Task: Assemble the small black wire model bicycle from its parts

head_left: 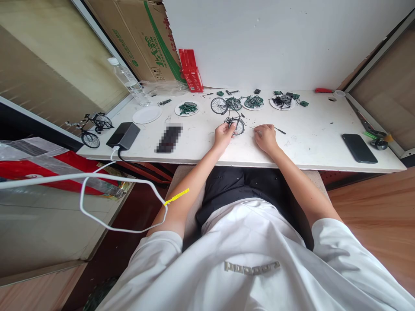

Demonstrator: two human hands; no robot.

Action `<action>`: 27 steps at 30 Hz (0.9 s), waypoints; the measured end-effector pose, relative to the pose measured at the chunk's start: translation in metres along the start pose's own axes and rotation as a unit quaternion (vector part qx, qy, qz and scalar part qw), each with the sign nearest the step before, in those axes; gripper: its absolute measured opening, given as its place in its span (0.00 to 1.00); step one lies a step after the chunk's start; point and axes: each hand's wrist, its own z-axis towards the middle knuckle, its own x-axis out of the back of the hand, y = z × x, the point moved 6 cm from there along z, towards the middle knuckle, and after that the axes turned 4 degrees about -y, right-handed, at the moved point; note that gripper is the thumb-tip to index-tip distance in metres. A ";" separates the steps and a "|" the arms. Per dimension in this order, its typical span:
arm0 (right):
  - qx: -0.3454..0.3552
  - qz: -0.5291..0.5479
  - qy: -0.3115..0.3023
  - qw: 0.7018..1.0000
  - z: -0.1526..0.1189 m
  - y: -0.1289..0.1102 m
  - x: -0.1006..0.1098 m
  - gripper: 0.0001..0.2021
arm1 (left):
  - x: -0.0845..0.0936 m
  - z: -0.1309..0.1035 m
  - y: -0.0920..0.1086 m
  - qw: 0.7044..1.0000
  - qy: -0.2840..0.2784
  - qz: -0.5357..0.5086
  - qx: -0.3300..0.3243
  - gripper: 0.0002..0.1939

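My left hand [223, 137] grips a small black model bicycle [239, 126] by one end, with a spoked wheel and handlebar showing past the fingers. To its right, my right hand [266, 137] rests on the table with its fingers curled in. Whatever they may hold is hidden. A thin dark screwdriver-like tool [280, 131] sticks out beside that hand; I cannot tell whether the hand touches it. Tiny loose bits lie between the hands. Just behind the held bicycle are a larger wheel [219, 106] and green parts [234, 103].
White plates hold green parts [188, 108], more green parts [253, 101] and black parts [282, 101]. Another plate [146, 115] is bare. Model bicycles [94, 127], a black power brick [123, 135] and a bottle [131, 84] stand left. A phone [359, 148] lies right. A white cable [123, 176] crosses my left arm.
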 end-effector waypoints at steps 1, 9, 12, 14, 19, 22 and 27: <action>0.003 0.006 0.004 1.000 0.000 -0.001 0.000 0.18 | 0.000 0.000 0.000 1.000 -0.001 0.000 0.001 0.22; 0.008 0.008 0.026 1.000 -0.002 -0.002 0.004 0.16 | -0.001 -0.001 0.001 1.000 -0.003 0.003 0.002 0.22; -0.007 -0.001 0.015 1.000 -0.001 -0.001 0.003 0.17 | 0.000 0.000 0.000 1.000 0.000 0.005 0.000 0.22; -0.013 0.000 0.018 1.000 -0.002 0.000 0.005 0.19 | 0.001 0.001 -0.001 1.000 0.003 0.004 -0.002 0.23; 0.000 0.035 0.093 0.995 -0.008 -0.004 0.019 0.28 | 0.003 0.003 -0.002 1.000 0.022 -0.003 -0.003 0.25; 0.008 0.042 0.132 0.990 -0.009 -0.005 0.029 0.28 | 0.004 0.004 -0.002 1.000 0.030 -0.011 0.002 0.24; 0.023 0.027 0.099 0.994 0.009 0.012 0.046 0.19 | 0.005 0.004 -0.002 0.999 0.029 -0.016 0.006 0.23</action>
